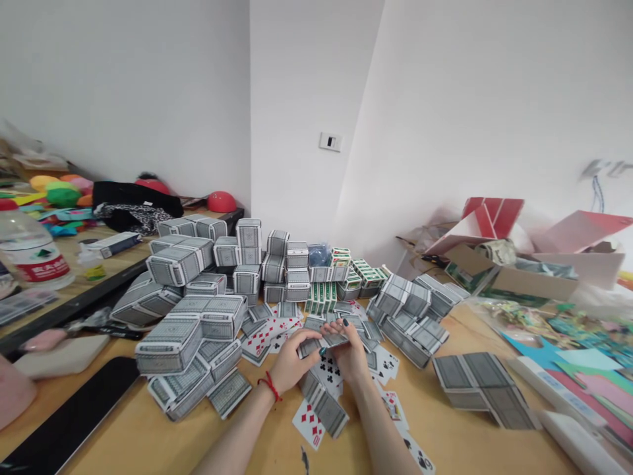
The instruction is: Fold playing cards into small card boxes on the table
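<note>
Between my two hands is a grey-backed playing card (332, 341), or a small folded piece of several; I cannot tell which. My left hand (293, 359), with a red string at its wrist, pinches its left end, thumb in front. My right hand (353, 353) has its fingers curled round the right end. Below them lies a strip of folded cards (324, 406), partly over a ten of diamonds (309, 422). A clubs card (329, 373) shows between my wrists. Loose face-up diamonds cards (264, 340) lie to the left.
Blocks built of folded cards (171, 340) pile up on the left and along the back, with more blocks (410, 310) at right. A flat card piece (477, 382) lies right of my forearm. A black phone-like slab (79, 415), water bottle (37, 254) and opened boxes (529, 280) flank the workspace.
</note>
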`<state>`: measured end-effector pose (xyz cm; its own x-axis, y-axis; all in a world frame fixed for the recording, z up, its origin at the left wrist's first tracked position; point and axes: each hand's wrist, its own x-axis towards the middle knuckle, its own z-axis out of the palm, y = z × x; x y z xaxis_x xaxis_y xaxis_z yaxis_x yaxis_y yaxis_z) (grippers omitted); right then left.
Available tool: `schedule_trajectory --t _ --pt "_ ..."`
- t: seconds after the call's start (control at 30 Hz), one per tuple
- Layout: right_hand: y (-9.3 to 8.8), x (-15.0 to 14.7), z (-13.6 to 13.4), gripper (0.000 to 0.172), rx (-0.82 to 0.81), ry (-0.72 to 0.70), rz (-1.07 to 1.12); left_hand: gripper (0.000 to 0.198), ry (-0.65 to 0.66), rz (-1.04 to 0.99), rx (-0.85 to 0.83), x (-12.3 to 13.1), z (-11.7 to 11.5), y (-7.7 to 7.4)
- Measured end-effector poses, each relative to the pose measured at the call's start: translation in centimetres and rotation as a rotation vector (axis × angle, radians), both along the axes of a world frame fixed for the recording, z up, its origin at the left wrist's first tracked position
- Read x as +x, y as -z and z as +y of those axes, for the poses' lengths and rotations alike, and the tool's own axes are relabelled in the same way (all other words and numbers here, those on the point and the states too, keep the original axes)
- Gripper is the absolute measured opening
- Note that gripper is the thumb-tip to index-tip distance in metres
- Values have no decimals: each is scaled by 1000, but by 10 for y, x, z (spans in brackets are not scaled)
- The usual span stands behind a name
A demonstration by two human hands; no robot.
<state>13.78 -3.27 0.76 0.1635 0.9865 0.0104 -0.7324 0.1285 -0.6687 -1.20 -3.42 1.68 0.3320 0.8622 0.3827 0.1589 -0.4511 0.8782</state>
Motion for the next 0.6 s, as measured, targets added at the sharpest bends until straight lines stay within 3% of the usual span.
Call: schedule_trajectory --t 0.27,0.6 --pt "-7 -2 -5 13 55 30 -105 21 -23 9 68 -1 -1 -2" --pt "-6 1 -5 20 12 -28 -125 29 -60 31 29 -4 0 -2"
